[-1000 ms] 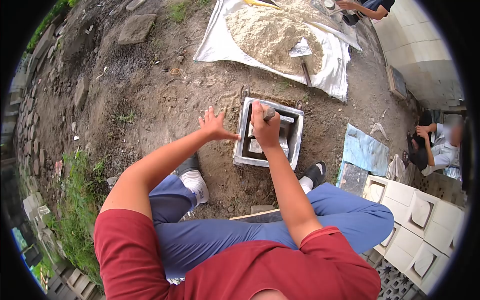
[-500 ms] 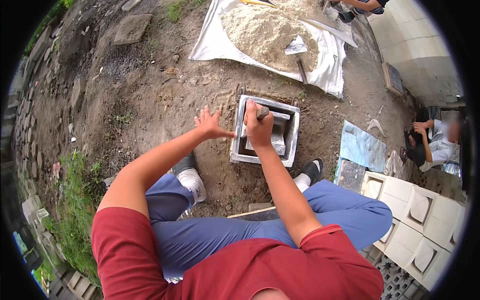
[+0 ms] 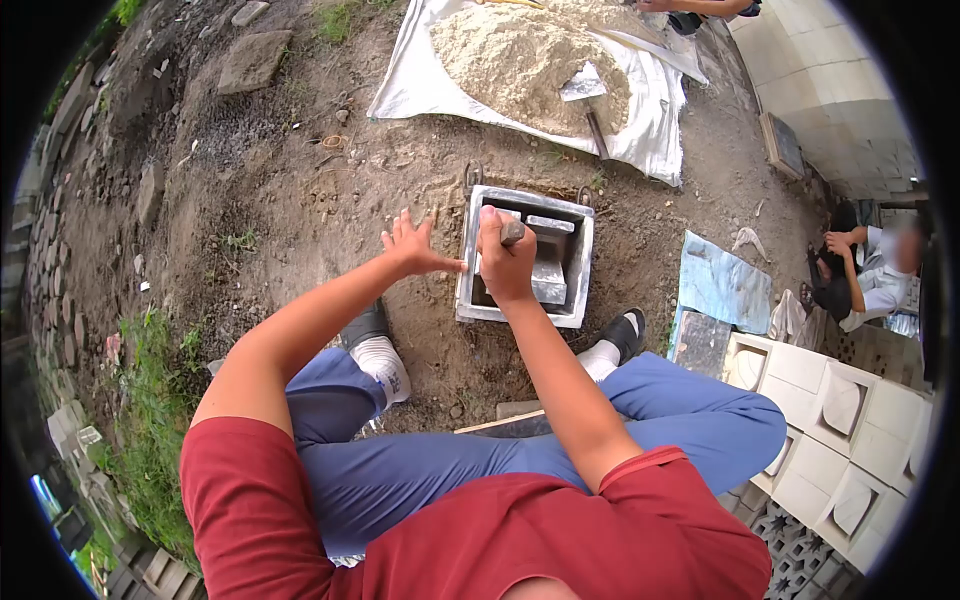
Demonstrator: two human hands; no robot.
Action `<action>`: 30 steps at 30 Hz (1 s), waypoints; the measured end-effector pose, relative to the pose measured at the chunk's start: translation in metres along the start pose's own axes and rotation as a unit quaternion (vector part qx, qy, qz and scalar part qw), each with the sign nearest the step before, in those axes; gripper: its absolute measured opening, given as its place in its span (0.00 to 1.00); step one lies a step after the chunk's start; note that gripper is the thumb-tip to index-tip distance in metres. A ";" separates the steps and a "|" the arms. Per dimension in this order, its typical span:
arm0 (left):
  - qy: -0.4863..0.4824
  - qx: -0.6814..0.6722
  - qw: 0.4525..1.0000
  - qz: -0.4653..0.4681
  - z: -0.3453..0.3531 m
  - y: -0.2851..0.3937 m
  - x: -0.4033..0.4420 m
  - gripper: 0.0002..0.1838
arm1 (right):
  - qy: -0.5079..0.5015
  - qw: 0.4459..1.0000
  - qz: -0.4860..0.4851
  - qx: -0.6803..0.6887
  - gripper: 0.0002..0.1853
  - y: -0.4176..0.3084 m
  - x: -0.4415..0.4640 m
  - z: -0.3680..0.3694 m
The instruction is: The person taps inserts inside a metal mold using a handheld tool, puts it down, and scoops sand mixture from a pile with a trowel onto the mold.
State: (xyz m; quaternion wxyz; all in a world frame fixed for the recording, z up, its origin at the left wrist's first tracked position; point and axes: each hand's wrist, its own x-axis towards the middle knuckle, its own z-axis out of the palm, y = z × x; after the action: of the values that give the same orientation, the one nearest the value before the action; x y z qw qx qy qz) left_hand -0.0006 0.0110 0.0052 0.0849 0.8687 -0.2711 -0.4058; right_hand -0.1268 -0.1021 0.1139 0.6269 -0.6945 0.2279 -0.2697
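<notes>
Gripping handle (image 3: 512,234) near metal box's (image 3: 586,262) left edge, right hand (image 3: 506,265) closed; left hand (image 3: 408,250) spread wide, empty, thumb at left edge. Steady wrist helps avoid knocking walls.

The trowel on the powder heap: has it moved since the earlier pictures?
No. Against the white sheet, the trowel keeps its place, handle toward the near edge; only the view shifted.

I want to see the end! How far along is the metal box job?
Seemingly done: pale blocks, lower right. In hand: the right hand grips a handle over the metal box; the left hand is at its rim. Maybe left: the box looks unfilled, with sandy material piled beyond.
</notes>
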 end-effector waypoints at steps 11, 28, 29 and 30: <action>0.004 0.020 1.000 0.011 -0.008 0.003 0.003 0.81 | 0.009 0.999 -0.036 -0.023 0.24 0.024 0.003 0.007; 0.015 0.003 1.000 0.005 -0.004 0.004 0.001 0.79 | -0.005 0.999 0.018 0.045 0.25 0.022 0.008 -0.012; 0.015 -0.001 1.000 0.000 -0.003 0.003 -0.001 0.79 | -0.001 0.999 0.010 0.044 0.25 0.000 0.008 -0.009; 0.012 0.000 1.000 -0.002 -0.002 0.001 -0.001 0.79 | -0.018 1.000 -0.004 0.018 0.24 -0.011 0.006 -0.010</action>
State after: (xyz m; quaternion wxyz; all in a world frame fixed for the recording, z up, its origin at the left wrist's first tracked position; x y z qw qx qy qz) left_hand -0.0002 0.0106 0.0071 0.0873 0.8742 -0.2680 -0.3954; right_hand -0.1294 -0.1125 0.1262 0.6424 -0.6887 0.2090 -0.2633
